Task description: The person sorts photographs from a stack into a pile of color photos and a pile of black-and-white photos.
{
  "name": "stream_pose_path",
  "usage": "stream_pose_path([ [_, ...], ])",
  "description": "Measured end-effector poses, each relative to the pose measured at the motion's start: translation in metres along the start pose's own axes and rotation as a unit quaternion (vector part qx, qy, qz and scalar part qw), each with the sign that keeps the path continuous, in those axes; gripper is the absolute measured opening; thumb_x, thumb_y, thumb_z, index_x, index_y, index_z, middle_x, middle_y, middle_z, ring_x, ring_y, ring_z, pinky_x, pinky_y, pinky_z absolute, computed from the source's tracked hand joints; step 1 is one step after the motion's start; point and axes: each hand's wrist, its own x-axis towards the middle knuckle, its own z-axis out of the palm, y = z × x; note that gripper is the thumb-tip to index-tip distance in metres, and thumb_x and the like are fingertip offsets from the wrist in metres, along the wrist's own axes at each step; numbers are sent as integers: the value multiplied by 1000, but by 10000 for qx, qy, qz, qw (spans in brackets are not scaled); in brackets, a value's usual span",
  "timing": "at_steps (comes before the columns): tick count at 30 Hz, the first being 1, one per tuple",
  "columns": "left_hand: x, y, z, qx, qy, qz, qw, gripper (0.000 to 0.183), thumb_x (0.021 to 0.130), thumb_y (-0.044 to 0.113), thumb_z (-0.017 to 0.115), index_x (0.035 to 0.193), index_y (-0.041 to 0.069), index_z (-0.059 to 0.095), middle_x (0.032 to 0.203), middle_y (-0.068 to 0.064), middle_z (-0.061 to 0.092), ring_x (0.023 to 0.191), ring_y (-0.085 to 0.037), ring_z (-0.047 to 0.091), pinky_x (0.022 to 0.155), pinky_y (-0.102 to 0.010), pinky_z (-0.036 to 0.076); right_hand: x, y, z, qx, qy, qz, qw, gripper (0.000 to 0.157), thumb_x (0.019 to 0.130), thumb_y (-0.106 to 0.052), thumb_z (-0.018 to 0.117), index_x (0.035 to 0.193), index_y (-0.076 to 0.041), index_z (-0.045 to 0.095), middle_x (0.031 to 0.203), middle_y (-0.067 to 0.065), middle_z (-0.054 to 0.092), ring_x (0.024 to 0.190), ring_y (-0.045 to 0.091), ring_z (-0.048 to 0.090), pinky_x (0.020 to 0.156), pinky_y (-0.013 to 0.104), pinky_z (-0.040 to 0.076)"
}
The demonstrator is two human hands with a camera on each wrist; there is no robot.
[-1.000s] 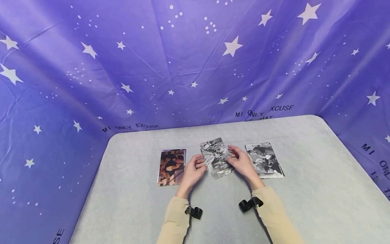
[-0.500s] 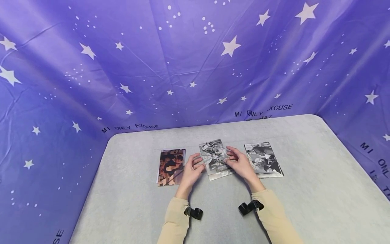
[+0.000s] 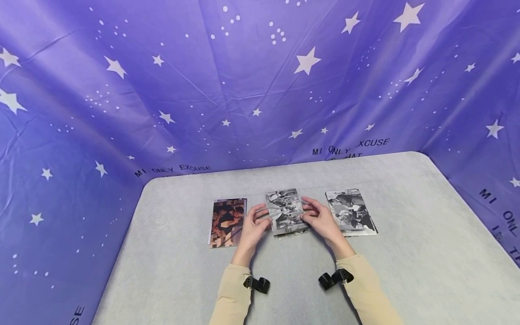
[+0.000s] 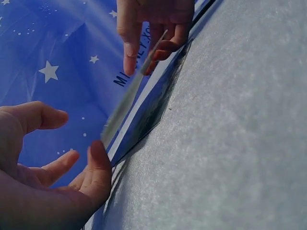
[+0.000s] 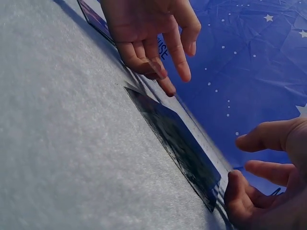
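Note:
Between my two hands is a black-and-white photo (image 3: pixel 285 210), held by its left and right edges over the table. Another photo (image 3: pixel 294 234) shows from under its near edge. My left hand (image 3: pixel 253 229) grips the left side with bent fingers, and my right hand (image 3: pixel 323 221) grips the right side the same way. In the left wrist view the held photo (image 4: pixel 125 103) appears edge-on, tilted above a second photo (image 4: pixel 160 98) near the tabletop. The right wrist view shows the lower photo (image 5: pixel 180 143) dark and slanted, close over the grey surface.
A pile of colour photos (image 3: pixel 227 223) lies left of my left hand. To the right of my right hand lies a pile of black-and-white photos (image 3: pixel 352 212). The grey table (image 3: pixel 174 280) ends at a purple star-print curtain (image 3: pixel 243 67) behind and at the sides.
The held photo has come slightly nearer to me and sits straighter. Less of the photos beneath shows along its near edge. Both hands stay at its sides, with only small shifts.

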Motion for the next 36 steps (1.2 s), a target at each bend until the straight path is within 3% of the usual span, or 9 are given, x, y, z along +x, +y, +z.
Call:
stream_pose_path([
  [4,7,-10,-2,-285,55,-40,9996,53,82,-11,58,132,-13,42,125,-36,48,75,-5,57,58,-18,39,-2,2,0,320,-27,88,9994,58,82,13,60,137,12,42,115,27,52,80,5,57,72,16,48],
  [13,16,-29,0,-361,-21,11,9993,61,78,-16,56,137,-7,44,120,-26,52,79,-12,60,65,-19,46,-6,1,-2,733,-100,419,9964,62,83,12,59,141,9,38,118,26,51,84,6,60,76,18,49],
  [20,16,-28,5,-503,-306,45,9983,69,79,-18,56,144,-5,37,112,-21,54,79,-12,59,72,-20,49,-10,0,-8,660,-52,295,9974,64,83,14,56,143,7,37,100,16,65,84,6,59,79,18,47],
  [29,17,-28,12,-504,-627,4,9968,72,82,-14,57,148,0,32,107,-18,56,80,-12,60,71,-22,48,-13,1,-15,566,80,164,9982,63,84,13,54,144,4,38,92,9,66,83,7,56,75,18,45],
  [36,10,-8,19,-383,-827,-20,9958,71,82,-16,55,147,-3,32,108,-25,53,84,-19,60,69,-24,48,-15,2,-23,205,116,-69,9997,60,85,11,54,143,3,40,94,6,66,86,4,56,78,17,44],
])
